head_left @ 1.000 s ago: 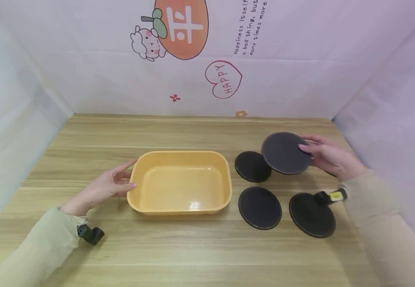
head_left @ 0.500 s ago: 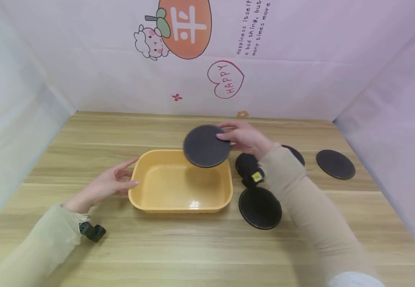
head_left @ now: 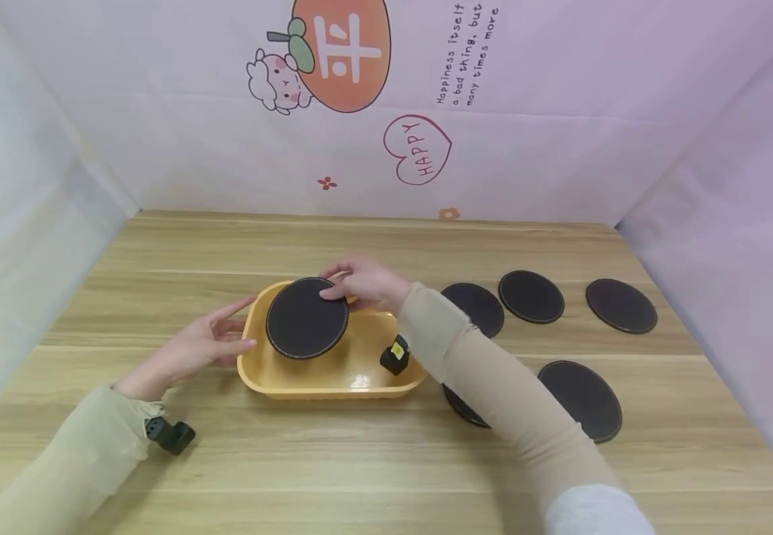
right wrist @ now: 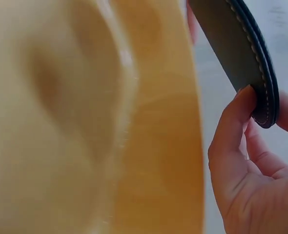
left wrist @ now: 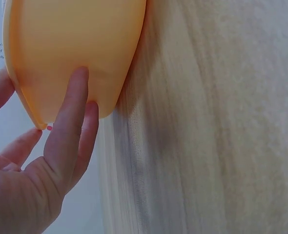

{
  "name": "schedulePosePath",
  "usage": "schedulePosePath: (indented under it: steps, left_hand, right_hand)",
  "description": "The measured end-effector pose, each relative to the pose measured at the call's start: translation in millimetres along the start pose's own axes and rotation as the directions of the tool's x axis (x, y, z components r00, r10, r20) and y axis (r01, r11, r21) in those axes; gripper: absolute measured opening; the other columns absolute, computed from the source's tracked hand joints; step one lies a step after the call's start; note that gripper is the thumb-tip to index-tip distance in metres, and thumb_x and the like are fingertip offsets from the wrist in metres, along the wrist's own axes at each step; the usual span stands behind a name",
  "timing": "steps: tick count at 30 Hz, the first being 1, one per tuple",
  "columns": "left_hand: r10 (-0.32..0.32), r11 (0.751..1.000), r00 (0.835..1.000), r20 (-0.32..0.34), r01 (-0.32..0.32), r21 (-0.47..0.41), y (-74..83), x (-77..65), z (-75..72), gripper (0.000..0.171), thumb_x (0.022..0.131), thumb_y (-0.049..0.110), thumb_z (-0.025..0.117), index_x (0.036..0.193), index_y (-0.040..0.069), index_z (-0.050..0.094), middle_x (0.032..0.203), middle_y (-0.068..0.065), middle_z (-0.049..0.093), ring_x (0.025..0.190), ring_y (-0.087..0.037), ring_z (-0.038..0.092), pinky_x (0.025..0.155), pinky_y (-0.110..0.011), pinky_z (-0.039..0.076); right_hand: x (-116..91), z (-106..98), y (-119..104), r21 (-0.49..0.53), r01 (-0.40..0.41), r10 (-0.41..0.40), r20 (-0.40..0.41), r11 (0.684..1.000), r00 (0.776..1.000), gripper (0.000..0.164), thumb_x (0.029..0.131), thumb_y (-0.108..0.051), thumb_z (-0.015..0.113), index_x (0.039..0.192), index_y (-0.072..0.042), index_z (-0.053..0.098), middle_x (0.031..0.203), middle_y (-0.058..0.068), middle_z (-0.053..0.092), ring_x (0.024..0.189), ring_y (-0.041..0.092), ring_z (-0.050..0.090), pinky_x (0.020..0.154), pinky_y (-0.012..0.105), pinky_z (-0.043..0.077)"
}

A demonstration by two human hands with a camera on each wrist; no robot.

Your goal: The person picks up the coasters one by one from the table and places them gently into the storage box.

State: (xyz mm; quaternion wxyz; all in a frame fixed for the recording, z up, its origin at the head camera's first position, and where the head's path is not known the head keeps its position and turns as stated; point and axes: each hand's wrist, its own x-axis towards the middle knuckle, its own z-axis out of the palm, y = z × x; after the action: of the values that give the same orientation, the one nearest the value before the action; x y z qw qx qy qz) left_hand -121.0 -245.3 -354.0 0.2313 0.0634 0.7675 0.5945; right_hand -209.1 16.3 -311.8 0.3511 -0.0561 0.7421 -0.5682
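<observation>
A yellow rectangular plastic basin (head_left: 386,391) stands on the wooden table. At its left end my left hand (head_left: 206,343) pinches the rim, thumb over the edge and fingers against the outer wall (left wrist: 85,44), as the left wrist view shows. Over the basin's left half, a round black leather coaster (head_left: 306,319) with a stitched edge is tilted. My right hand (head_left: 366,284) grips its right edge between thumb and fingers. The right wrist view has the coaster (right wrist: 241,53) above the rim, pinched by the fingertips (right wrist: 246,97). The bare basin floor shows beside it.
Several more black coasters lie flat right of the basin, among them a back one (head_left: 531,296), a far right one (head_left: 621,305) and a front one (head_left: 582,401). My right sleeve (head_left: 513,401) partly covers others. A printed cloth (head_left: 547,148) hangs behind the table.
My right hand has carried the coaster leftward from above the other coasters to over the basin's left half, lowering it. My left hand has stayed at the basin's left rim.
</observation>
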Motion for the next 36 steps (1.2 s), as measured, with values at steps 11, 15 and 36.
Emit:
schedulePosePath:
  steps: [11, 15, 36]
  left_hand:
    - [-0.008, 1.000, 1.000, -0.009, 0.008, 0.015, -1.5, 0.1, -1.6, 0.084, 0.090, 0.009, 0.063, 0.153, 0.011, 0.007, 0.138, -0.039, 0.034, 0.106, -0.021, 0.060, 0.082, -0.036, 0.057]
    - [-0.006, 0.999, 1.000, -0.010, 0.006, 0.033, -0.9, 0.2, -1.6, 0.084, 0.090, 0.011, 0.063, 0.153, 0.010, 0.007, 0.138, -0.040, 0.033, 0.109, -0.027, 0.058, 0.082, -0.037, 0.057]
    - [0.006, 0.999, 1.000, -0.011, -0.006, 0.037, -1.6, -0.6, 1.1, 0.083, 0.090, 0.009, 0.063, 0.153, 0.010, 0.008, 0.137, -0.039, 0.035, 0.109, -0.030, 0.059, 0.082, -0.037, 0.057]
  right_hand:
    - [19.8, 17.4, 24.9, -0.117, -0.078, 0.083, 0.039, 0.990, 0.996, 0.035, 0.087, -0.006, 0.067, 0.121, -0.005, 0.060, 0.101, 0.005, 0.063, 0.078, 0.015, 0.061, 0.065, 0.023, 0.052]
    - [27.9, 21.6, 31.1, -0.111, -0.102, 0.106, 0.027, 0.989, 0.994, 0.035, 0.087, -0.005, 0.066, 0.121, -0.003, 0.060, 0.097, 0.005, 0.064, 0.073, 0.012, 0.059, 0.062, 0.021, 0.050]
    - [15.3, 19.2, 23.3, -0.424, -0.030, 0.036, 0.007, 0.905, 0.999, 0.043, 0.084, -0.017, 0.072, 0.124, -0.008, 0.061, 0.121, 0.009, 0.061, 0.106, 0.019, 0.059, 0.081, 0.031, 0.056]
